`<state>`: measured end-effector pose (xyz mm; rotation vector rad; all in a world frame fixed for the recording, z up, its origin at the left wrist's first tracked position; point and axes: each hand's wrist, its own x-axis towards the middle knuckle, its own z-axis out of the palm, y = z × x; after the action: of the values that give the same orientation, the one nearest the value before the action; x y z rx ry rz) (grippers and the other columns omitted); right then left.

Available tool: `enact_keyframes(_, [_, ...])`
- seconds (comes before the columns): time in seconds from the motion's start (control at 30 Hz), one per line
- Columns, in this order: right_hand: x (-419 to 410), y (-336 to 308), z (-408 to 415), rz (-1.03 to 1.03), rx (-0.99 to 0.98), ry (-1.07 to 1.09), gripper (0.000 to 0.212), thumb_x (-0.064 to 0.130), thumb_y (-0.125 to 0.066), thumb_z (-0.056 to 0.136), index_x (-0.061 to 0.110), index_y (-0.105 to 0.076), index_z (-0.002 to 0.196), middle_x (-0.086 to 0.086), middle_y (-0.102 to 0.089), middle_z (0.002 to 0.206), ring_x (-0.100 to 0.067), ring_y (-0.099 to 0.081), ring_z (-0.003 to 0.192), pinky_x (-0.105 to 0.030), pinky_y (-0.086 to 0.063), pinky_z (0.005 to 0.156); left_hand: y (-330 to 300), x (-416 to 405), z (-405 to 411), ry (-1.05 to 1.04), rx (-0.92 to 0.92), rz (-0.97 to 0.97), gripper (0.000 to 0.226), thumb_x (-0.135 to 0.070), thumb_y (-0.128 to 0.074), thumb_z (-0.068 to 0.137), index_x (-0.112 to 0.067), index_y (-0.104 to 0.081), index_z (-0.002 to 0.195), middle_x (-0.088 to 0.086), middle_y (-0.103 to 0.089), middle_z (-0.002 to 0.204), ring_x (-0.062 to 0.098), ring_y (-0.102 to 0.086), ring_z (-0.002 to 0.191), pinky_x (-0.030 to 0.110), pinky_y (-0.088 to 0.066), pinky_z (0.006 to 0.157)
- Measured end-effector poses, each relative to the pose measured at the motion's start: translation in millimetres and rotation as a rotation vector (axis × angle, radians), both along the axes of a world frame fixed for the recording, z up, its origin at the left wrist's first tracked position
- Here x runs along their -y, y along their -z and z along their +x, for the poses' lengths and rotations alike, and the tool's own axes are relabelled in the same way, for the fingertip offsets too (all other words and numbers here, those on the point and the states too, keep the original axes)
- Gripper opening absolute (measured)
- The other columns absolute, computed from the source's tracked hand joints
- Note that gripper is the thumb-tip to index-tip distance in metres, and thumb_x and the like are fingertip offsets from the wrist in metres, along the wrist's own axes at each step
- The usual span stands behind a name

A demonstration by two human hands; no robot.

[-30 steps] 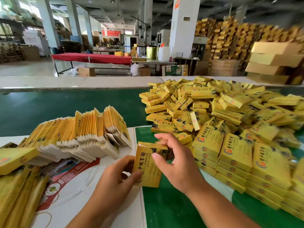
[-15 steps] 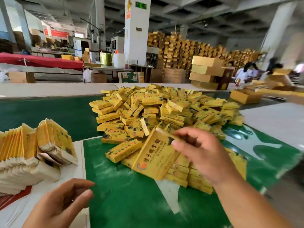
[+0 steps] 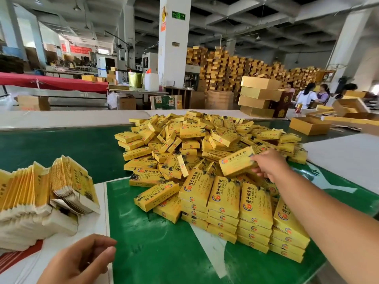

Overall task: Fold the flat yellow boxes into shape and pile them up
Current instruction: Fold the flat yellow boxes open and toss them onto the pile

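The right hand reaches out at 2 o'clock, its fingers curled round the right end of 1 folded yellow box, thumb on the near side, holding it just above the heap of folded boxes. The left hand, down at 7 o'clock, has its fingers loosely bent and grips nothing; the fingertips hover over the edge where white sheet meets green. The work surface is a green table, partly covered by a white printed sheet at 8 o'clock. On that sheet, at 9 o'clock, stands the bundle of flat unfolded boxes, on edge and fanned. At 4 o'clock neat stacks of folded boxes sit in rows against the loose heap, directly below the held box. Beyond the table, at 12 o'clock, rises a white pillar, with a red-covered table at 10 o'clock and walls of stacked cartons at 1 o'clock, near seated workers.
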<state>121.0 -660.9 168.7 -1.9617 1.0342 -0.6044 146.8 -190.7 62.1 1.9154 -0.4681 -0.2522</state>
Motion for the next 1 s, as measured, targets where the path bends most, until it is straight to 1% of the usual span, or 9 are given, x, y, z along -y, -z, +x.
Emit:
enact_keyframes(0.1, [1,10,2,-0.069,-0.158,-0.004,0.024,0.026,-0.067,0.090,0.004,-0.067,0.100,-0.010,-0.070,0.079,-0.019,-0.063,0.058,-0.027,-0.046,0.046,-1,2,-1,0.005,0.000,0.028,0.030,-0.038,-0.072,0.064,-0.019,-0.074,0.086,0.008,-0.074,0.075,0.017,-0.069,0.063,0.019,-0.054,0.056])
enact_keyframes(0.23, [3,2,-6,-0.367,-0.378,-0.004,0.046,0.052,-0.063,0.087,0.008,-0.065,0.077,-0.005,-0.064,0.071,-0.022,-0.060,0.062,-0.029,-0.047,0.059,-2,4,-2,-0.018,0.027,0.044,0.020,-0.033,-0.072,0.072,-0.020,-0.074,0.087,0.008,-0.074,0.078,0.018,-0.069,0.063,0.024,-0.056,0.059])
enact_keyframes(0.3, [-1,-8,-10,-0.500,-0.359,-0.003,0.050,0.056,-0.059,0.089,0.010,-0.063,0.070,0.000,-0.057,0.060,-0.018,-0.054,0.052,-0.027,-0.044,0.055,-2,5,-2,-0.061,0.061,0.049,0.012,-0.029,-0.071,0.077,-0.021,-0.074,0.085,0.005,-0.074,0.076,0.016,-0.069,0.062,0.026,-0.057,0.061])
enact_keyframes(0.4, [-32,-26,-7,-0.650,-0.235,-0.075,0.036,0.056,-0.059,0.089,0.021,-0.064,0.082,0.003,-0.064,0.072,-0.015,-0.058,0.060,-0.022,-0.038,0.052,-3,6,-2,-0.166,0.128,0.063,0.006,-0.025,-0.070,0.084,-0.023,-0.072,0.079,-0.002,-0.074,0.073,0.008,-0.066,0.055,0.022,-0.055,0.058])
enact_keyframes(0.6, [-162,-37,32,-0.696,0.002,-0.605,0.026,0.046,-0.068,0.086,0.025,-0.064,0.070,0.010,-0.060,0.066,-0.008,-0.055,0.062,-0.020,-0.033,0.052,0,6,-5,-0.413,0.186,0.025,0.020,-0.030,-0.067,0.087,-0.023,-0.068,0.068,0.001,-0.070,0.068,0.016,-0.062,0.057,0.035,-0.054,0.059])
enact_keyframes(0.7, [-238,-15,54,-0.658,0.003,-0.907,0.020,0.040,-0.068,0.087,0.021,-0.072,0.083,0.010,-0.065,0.071,-0.007,-0.059,0.064,-0.021,-0.041,0.054,2,2,-2,-0.515,0.187,-0.035,0.026,-0.028,-0.066,0.087,-0.018,-0.064,0.063,0.009,-0.066,0.064,0.025,-0.061,0.061,0.042,-0.053,0.060])
enact_keyframes(0.77, [-283,8,70,-0.627,-0.012,-1.025,0.025,0.036,-0.068,0.086,0.017,-0.072,0.101,0.004,-0.070,0.085,-0.014,-0.065,0.077,-0.027,-0.053,0.066,2,-1,1,-0.567,0.200,-0.056,0.028,-0.026,-0.066,0.086,-0.016,-0.060,0.060,0.009,-0.063,0.061,0.026,-0.059,0.061,0.043,-0.050,0.059])
enact_keyframes(0.9, [-342,58,103,-0.664,-0.181,-1.112,0.060,0.030,-0.064,0.083,0.009,-0.047,0.137,-0.014,-0.060,0.130,-0.032,-0.056,0.119,-0.043,-0.050,0.096,0,-7,2,-0.624,0.259,-0.076,0.027,-0.022,-0.067,0.084,-0.017,-0.058,0.058,0.004,-0.059,0.056,0.018,-0.053,0.057,0.030,-0.040,0.053])
enact_keyframes(1.0, [-357,81,117,-0.559,-0.240,-1.117,0.075,0.023,-0.065,0.079,0.013,-0.034,0.146,-0.014,-0.057,0.132,-0.031,-0.055,0.120,-0.037,-0.050,0.096,-2,-8,1,-0.623,0.271,-0.085,0.028,-0.022,-0.067,0.084,-0.015,-0.058,0.058,0.003,-0.055,0.054,0.012,-0.046,0.052,0.025,-0.035,0.051])
